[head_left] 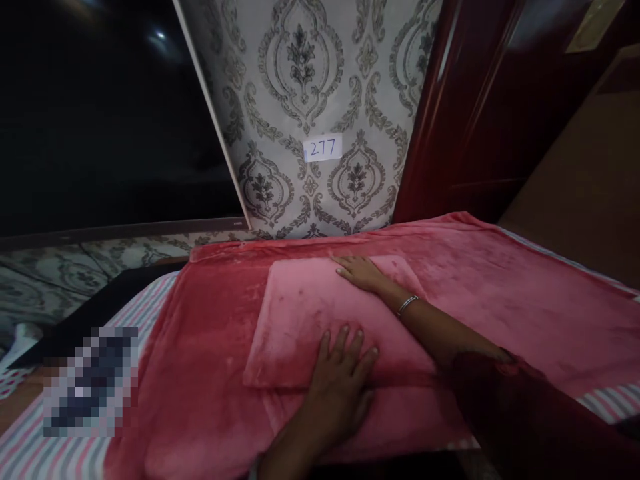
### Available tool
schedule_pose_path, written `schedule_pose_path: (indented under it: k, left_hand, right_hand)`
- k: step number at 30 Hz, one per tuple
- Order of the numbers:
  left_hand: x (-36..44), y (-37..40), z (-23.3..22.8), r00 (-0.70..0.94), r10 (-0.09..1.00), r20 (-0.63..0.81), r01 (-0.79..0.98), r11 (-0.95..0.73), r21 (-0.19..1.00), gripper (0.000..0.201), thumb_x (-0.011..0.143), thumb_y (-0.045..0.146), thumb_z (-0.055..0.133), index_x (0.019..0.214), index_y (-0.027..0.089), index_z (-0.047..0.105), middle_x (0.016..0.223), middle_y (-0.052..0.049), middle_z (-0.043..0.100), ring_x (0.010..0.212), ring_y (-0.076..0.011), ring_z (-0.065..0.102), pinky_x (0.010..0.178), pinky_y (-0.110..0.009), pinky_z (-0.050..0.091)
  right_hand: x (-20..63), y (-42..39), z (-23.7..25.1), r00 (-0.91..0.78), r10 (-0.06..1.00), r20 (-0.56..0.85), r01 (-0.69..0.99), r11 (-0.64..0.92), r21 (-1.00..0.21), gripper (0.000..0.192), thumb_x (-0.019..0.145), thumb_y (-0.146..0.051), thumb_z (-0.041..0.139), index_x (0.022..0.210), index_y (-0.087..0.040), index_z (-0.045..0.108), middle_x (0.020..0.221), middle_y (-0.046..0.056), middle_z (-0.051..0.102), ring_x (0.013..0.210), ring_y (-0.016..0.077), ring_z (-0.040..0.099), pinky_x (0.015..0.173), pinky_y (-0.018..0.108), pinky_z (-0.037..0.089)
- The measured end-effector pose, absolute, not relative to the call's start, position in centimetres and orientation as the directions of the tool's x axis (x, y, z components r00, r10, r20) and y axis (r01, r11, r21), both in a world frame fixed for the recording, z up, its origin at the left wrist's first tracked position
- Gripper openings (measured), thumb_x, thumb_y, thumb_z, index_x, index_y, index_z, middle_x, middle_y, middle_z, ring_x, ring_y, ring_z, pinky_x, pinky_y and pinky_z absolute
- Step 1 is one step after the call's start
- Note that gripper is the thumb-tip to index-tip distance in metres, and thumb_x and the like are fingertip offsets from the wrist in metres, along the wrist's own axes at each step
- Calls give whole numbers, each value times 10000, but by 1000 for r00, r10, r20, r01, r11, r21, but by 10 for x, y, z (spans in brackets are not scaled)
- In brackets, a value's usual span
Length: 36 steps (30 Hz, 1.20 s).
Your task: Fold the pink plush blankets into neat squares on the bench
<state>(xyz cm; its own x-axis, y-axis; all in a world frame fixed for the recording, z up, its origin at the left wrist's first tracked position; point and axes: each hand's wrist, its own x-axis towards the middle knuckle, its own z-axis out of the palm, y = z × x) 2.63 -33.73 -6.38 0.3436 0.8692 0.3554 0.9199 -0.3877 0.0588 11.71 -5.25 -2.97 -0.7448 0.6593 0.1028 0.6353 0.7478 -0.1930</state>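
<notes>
Head view: left hand [340, 380] and right hand [361, 272], fingers flat & spread, gripping nothing, press folded pink blanket [305, 313]. Looks soft, light, floppy; prob. best taken by folded edges.

Plush pink blanket [500, 293], velvety with a soft sheen, folded panel [305, 313] the same fleece; striped woven sheet [50, 453] looks matt; glossy dark-red lacquered door [480, 113]; patterned wallpaper [300, 87], faintly shiny; thin metal bangle [407, 305] glinting
</notes>
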Motion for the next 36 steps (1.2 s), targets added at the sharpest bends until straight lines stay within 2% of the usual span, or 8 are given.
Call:
schedule_pose_path:
  k: [8,11,14,16,18,22,25,36]
  left_hand:
    - [18,-351,-49,290,868,402,945,-325,19,599,948,309,541,1530,242,412,1601,-92,420,1512,-300,306,1227,-625,166]
    - [3,-368,-46,184,868,460,979,-201,-12,620,907,276,589,1511,255,448,1592,-100,433,1500,-340,319,1215,-659,119]
    - [-10,-382,-55,115,855,505,993,-109,-41,683,869,253,626,1524,275,434,1621,-106,381,1511,-365,280,1205,-667,90]
    - [-14,-386,-63,99,850,517,995,-86,-48,692,868,258,634,1529,288,428,1640,-96,346,1532,-362,226,1210,-651,79]
    - [-14,-387,-70,94,844,528,996,-84,-43,666,886,297,636,1523,290,441,1650,-89,328,1545,-352,185,1219,-632,69]
    - [-14,-385,-75,92,840,535,995,-101,-12,641,900,387,642,1508,285,467,1659,-87,309,1548,-357,171,1226,-620,54]
    - [-14,-386,-75,93,859,504,995,-101,-10,657,885,308,638,1515,289,455,1665,-80,295,1544,-359,184,1224,-625,76]
    - [-11,-388,-71,28,877,480,990,-91,108,718,835,218,626,1525,285,438,1661,-80,301,1532,-365,233,1203,-660,198]
  right_hand:
    - [99,-75,1,-713,699,50,679,707,-197,656,1034,-585,246,1627,-303,221,1687,88,198,1541,364,171,1175,654,219]
    - [80,-114,4,-864,484,140,455,869,-195,645,1030,-616,263,1618,-354,228,1700,55,141,1554,365,86,1180,676,158]
    - [61,-150,-3,-978,175,110,154,972,-175,617,1027,-626,303,1599,-395,267,1688,37,204,1553,331,125,1193,658,118]
    - [52,-156,-9,-993,72,92,57,985,-160,610,1031,-618,313,1596,-393,274,1686,27,214,1556,305,123,1205,636,85]
    - [43,-145,-12,-991,91,97,77,987,-138,605,1038,-598,309,1600,-375,274,1688,27,206,1559,300,110,1209,632,67]
    - [25,-101,-14,-946,312,82,303,947,-104,605,1037,-578,309,1601,-360,282,1687,49,213,1544,335,169,1193,645,153]
    - [16,-77,-18,-903,428,35,419,896,-146,619,1040,-574,287,1613,-341,255,1679,66,243,1516,329,262,1189,599,230]
    - [17,-74,-29,-888,457,61,440,880,-181,626,1045,-550,260,1620,-303,249,1661,77,294,1504,306,301,1179,548,287]
